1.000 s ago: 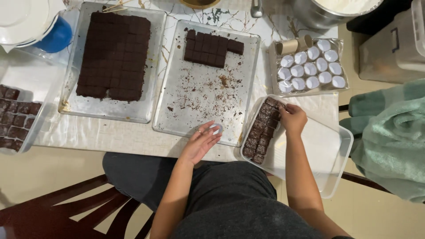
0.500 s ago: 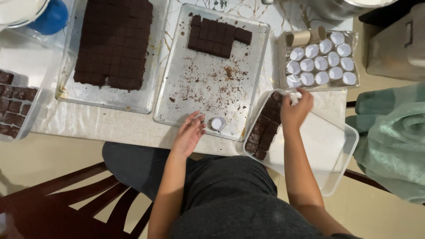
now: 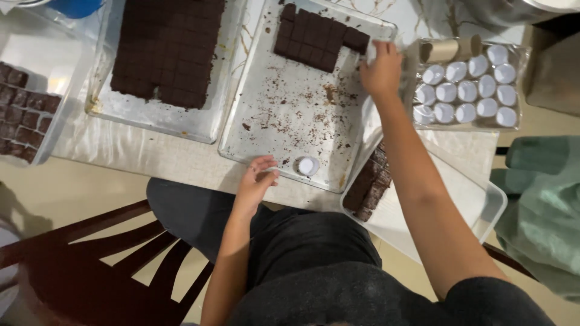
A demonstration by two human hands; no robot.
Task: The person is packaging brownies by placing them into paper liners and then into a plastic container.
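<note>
Hands at a crumb-strewn baking tray (image 3: 284, 121) of cut brownies

The right hand (image 3: 382, 67) reaches to the tray's far right corner, fingers curled at the end of the brownie block (image 3: 317, 37); whether it grips a piece I cannot tell. The left hand (image 3: 258, 181) rests loosely open, holding nothing, on the tray's near edge, just beside a white paper cup (image 3: 307, 165). A clear container (image 3: 435, 208) with brownie pieces sits by the lap; stacked white cups (image 3: 465, 90) lie to the right.
</note>
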